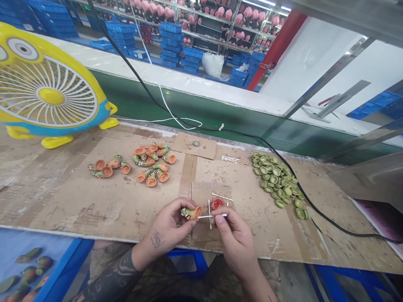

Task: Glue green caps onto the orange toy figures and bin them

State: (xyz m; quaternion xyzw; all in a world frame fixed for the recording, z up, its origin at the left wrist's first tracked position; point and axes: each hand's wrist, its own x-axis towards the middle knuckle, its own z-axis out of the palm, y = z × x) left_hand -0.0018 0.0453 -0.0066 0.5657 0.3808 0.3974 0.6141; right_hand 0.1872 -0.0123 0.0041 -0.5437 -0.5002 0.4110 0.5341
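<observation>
The left hand (168, 222) grips a small painted figurine (191, 213) between thumb and fingers, its flared orange end pointing toward the right hand (234, 237). That hand pinches a white cotton swab (214, 216), whose far end lies across the figurine's orange mouth. Just beyond the hands sits a small red cap (217, 204), perhaps holding paint, though the view is too small to be sure. Loose swabs (222, 196) lie around it on a corrugated cardboard sheet (78, 201) covering the bench. Farther along, more orange-mouthed figurines (146, 167) lie in two loose clusters, and a heap of ribbed green rings (273, 180) sits to the right, beside a black cable (292, 172). Beyond stands a yellow cartoon-shaped fan (52, 96). Past the bench are stacked blue crates (171, 46) and shelves of pink-topped items (165, 12).
</observation>
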